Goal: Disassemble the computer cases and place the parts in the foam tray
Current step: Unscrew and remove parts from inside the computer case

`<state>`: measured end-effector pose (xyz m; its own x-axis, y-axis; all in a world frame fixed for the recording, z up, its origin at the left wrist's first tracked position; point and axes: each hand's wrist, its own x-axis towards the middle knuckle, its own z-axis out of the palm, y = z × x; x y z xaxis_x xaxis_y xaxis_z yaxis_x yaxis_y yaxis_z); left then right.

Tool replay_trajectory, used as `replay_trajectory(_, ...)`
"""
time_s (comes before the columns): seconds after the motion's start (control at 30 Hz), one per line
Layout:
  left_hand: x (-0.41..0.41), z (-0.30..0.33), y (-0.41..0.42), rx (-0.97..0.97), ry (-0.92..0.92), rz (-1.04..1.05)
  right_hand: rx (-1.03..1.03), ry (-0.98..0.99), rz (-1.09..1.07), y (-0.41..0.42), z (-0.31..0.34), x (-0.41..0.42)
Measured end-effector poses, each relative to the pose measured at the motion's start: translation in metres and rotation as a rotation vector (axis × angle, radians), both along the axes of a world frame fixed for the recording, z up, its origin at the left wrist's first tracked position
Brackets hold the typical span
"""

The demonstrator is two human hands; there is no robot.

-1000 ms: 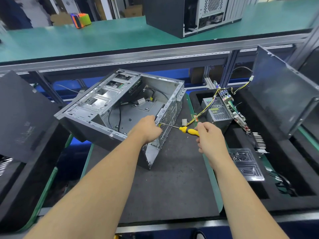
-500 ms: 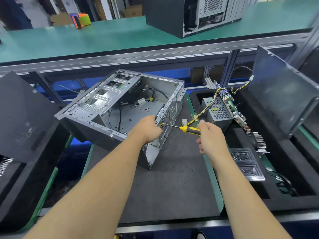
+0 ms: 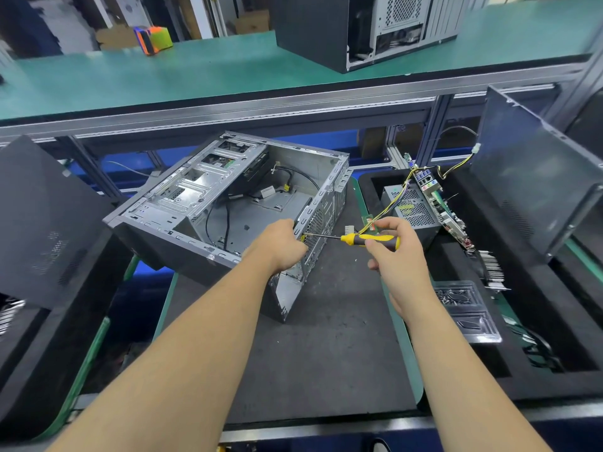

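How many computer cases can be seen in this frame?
2. An open grey metal computer case lies on the dark mat at centre, held by the left hand. A black computer case stands on the green upper shelf. Others may be out of view.

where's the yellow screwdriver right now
In the head view, right of centre: the right hand pinches the yellow screwdriver, tip at the open computer case by the left hand.
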<state>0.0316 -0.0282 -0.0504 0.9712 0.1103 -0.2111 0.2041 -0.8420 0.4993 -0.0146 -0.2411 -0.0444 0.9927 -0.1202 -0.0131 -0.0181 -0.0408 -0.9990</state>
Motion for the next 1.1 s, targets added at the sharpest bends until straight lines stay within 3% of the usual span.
replay_trajectory(0.13, -0.001, -0.001, 0.000, -0.006, 0.000, 0.005, -0.124, 0.088, -0.032, 0.001, 0.001, 0.002)
replay_trajectory(0.27, -0.001, -0.001, 0.000, -0.004, 0.005, 0.004, -0.225, 0.017, -0.020, -0.004, -0.001, 0.003)
replay_trajectory(0.6, -0.002, 0.002, -0.002, -0.011, 0.004, -0.008, -0.065, -0.079, 0.071, -0.008, 0.001, -0.003)
replay_trajectory(0.7, -0.002, 0.003, -0.002, -0.016, 0.003, -0.004, 0.037, 0.065, 0.039, -0.002, 0.002, -0.001)
replay_trajectory(0.8, -0.003, 0.004, -0.002, -0.016, 0.007, -0.004, -0.085, 0.180, 0.001, -0.002, -0.002, 0.000)
replay_trajectory(0.9, -0.003, 0.005, -0.002, -0.015, 0.010, -0.003, -0.148, 0.078, -0.004, -0.002, -0.006, 0.000)
replay_trajectory(1.1, -0.003, 0.005, -0.003, -0.006, 0.012, -0.002, -0.089, -0.078, -0.017, -0.003, -0.003, -0.003)
